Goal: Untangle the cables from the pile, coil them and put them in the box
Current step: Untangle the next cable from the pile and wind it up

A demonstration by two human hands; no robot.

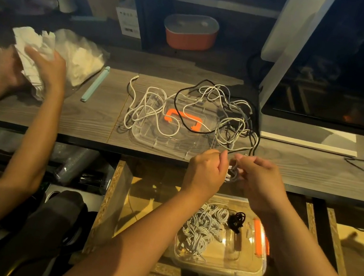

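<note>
The right hand (261,181) hides most of the coil (233,173).

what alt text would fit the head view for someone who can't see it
A person's left hand and right hand coil a white cable above a clear box of coiled cables. A tangled cable pile lies on a clear lid; a second pair of hands holds white paper at left.
</note>
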